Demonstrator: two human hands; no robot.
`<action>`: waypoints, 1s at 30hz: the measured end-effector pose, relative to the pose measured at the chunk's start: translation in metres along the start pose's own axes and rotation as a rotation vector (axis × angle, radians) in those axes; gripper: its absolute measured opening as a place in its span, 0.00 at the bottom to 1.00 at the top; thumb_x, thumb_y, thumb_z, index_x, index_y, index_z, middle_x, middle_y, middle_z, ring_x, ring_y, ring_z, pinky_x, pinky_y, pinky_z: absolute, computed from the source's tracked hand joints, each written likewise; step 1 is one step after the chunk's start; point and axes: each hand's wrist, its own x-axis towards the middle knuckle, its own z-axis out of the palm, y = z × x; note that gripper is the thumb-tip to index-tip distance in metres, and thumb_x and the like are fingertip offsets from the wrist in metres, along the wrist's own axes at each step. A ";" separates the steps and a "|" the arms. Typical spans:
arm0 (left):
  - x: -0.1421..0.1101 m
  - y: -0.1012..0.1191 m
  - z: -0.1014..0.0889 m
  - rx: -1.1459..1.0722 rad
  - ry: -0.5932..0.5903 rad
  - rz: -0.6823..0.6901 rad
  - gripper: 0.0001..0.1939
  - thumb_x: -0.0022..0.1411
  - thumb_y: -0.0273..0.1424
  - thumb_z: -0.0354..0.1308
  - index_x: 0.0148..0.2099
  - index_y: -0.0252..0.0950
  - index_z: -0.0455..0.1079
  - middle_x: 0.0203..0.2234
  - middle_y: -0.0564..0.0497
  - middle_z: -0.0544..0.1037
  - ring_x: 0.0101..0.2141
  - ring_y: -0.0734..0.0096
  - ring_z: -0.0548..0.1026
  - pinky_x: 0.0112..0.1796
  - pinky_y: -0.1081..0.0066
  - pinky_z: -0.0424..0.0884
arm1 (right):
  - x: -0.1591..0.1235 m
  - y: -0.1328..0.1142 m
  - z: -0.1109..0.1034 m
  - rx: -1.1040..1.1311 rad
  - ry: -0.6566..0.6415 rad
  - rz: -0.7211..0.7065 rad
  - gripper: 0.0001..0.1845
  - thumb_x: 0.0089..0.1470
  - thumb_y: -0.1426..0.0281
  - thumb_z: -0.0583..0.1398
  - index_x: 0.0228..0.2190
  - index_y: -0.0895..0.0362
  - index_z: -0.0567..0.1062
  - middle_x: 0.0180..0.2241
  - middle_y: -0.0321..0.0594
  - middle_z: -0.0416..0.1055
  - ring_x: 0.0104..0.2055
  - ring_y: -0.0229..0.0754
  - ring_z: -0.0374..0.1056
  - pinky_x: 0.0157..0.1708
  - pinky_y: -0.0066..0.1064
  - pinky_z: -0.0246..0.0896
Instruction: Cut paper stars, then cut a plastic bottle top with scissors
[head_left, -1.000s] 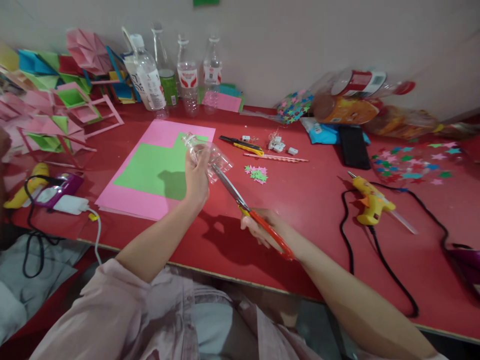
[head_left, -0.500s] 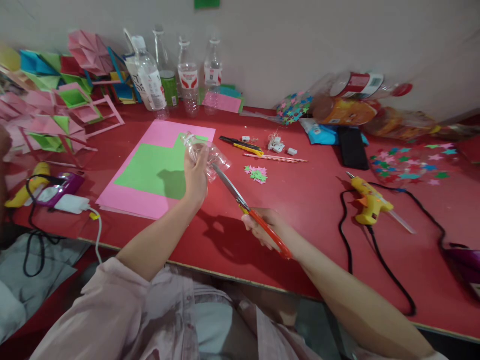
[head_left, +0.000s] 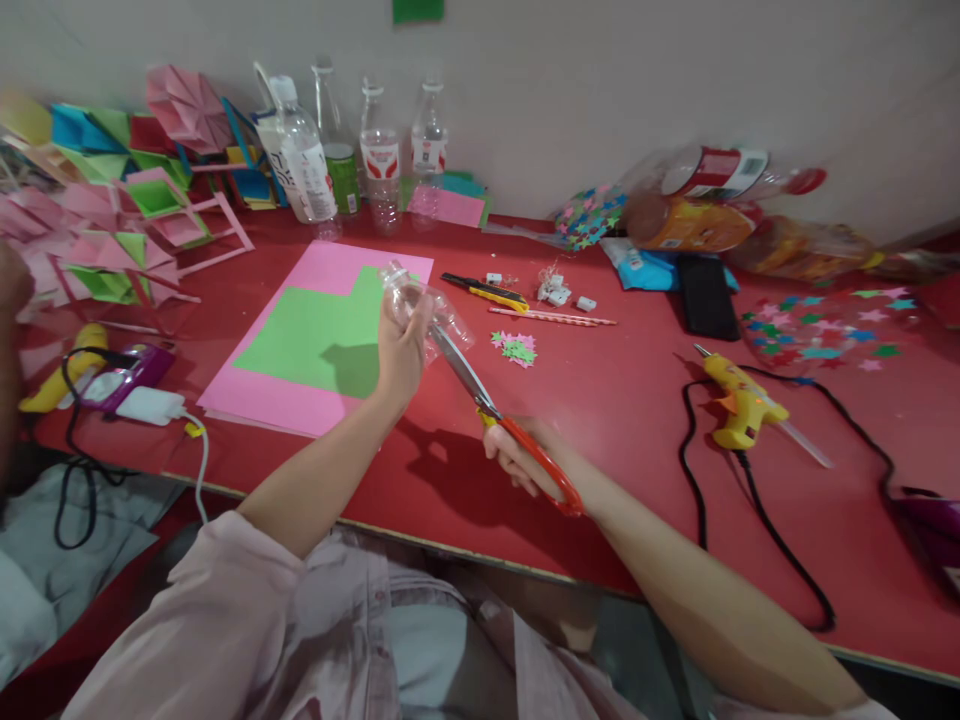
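My left hand (head_left: 403,345) is closed around a clear plastic bottle piece (head_left: 451,318), its neck pointing up and to the left. My right hand (head_left: 517,458) grips a pair of scissors (head_left: 468,376) by the red handles. The blades reach up to the cut side of the bottle piece; whether their tips touch the plastic I cannot tell. Under my left hand lie a green sheet (head_left: 307,335) and, below it, a larger pink sheet (head_left: 259,408). Small pink and green paper stars (head_left: 516,347) sit just right of the bottle piece.
A utility knife (head_left: 487,290) and striped sticks (head_left: 551,317) lie beyond the stars. At right are a yellow glue gun (head_left: 742,405) with a black cord and a phone (head_left: 706,296). Upright bottles (head_left: 381,165) stand along the wall. Paper models (head_left: 112,250) and another person's hand (head_left: 13,285) are at left.
The scissor handles have spread slightly apart. My left hand and the bottle piece have shifted a little to the right in view and turned slightly.
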 end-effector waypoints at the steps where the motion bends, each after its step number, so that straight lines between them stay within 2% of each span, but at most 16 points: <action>1: 0.000 0.000 0.000 -0.005 0.002 0.005 0.06 0.59 0.26 0.61 0.33 0.41 0.66 0.28 0.55 0.70 0.28 0.78 0.68 0.34 0.76 0.70 | 0.000 0.000 0.000 0.015 -0.001 0.003 0.30 0.49 0.38 0.54 0.24 0.54 0.64 0.11 0.23 0.53 0.10 0.30 0.51 0.14 0.26 0.52; 7: 0.002 -0.002 -0.003 0.013 -0.015 0.021 0.07 0.58 0.29 0.64 0.34 0.40 0.66 0.28 0.56 0.69 0.27 0.79 0.69 0.33 0.76 0.70 | -0.001 -0.002 -0.001 0.061 0.000 0.057 0.29 0.49 0.40 0.56 0.23 0.53 0.62 0.10 0.23 0.52 0.09 0.30 0.51 0.12 0.25 0.50; 15: 0.006 -0.011 -0.009 0.080 -0.055 0.097 0.11 0.58 0.36 0.64 0.38 0.41 0.65 0.31 0.55 0.69 0.29 0.79 0.69 0.35 0.73 0.72 | 0.001 -0.004 -0.003 0.067 -0.015 0.002 0.27 0.48 0.43 0.59 0.21 0.53 0.61 0.09 0.23 0.52 0.09 0.30 0.51 0.11 0.24 0.50; 22: 0.009 -0.013 -0.011 0.084 -0.063 0.146 0.16 0.55 0.42 0.66 0.39 0.41 0.65 0.31 0.55 0.68 0.29 0.80 0.69 0.34 0.75 0.72 | 0.001 -0.004 -0.002 0.063 0.024 0.064 0.26 0.48 0.44 0.59 0.21 0.53 0.62 0.09 0.23 0.51 0.08 0.29 0.48 0.10 0.24 0.47; 26: 0.009 -0.017 -0.013 0.097 -0.107 0.138 0.14 0.57 0.41 0.65 0.39 0.41 0.65 0.32 0.54 0.68 0.29 0.78 0.69 0.37 0.70 0.74 | 0.001 -0.002 -0.002 0.008 0.005 0.043 0.24 0.52 0.46 0.57 0.23 0.55 0.65 0.10 0.24 0.54 0.09 0.30 0.52 0.13 0.24 0.53; 30: 0.008 -0.020 -0.013 0.086 -0.142 0.124 0.14 0.57 0.40 0.65 0.40 0.42 0.65 0.33 0.53 0.69 0.31 0.76 0.70 0.40 0.65 0.75 | -0.001 -0.002 -0.001 -0.019 0.013 0.035 0.25 0.54 0.46 0.55 0.24 0.55 0.65 0.10 0.24 0.53 0.10 0.30 0.53 0.14 0.25 0.53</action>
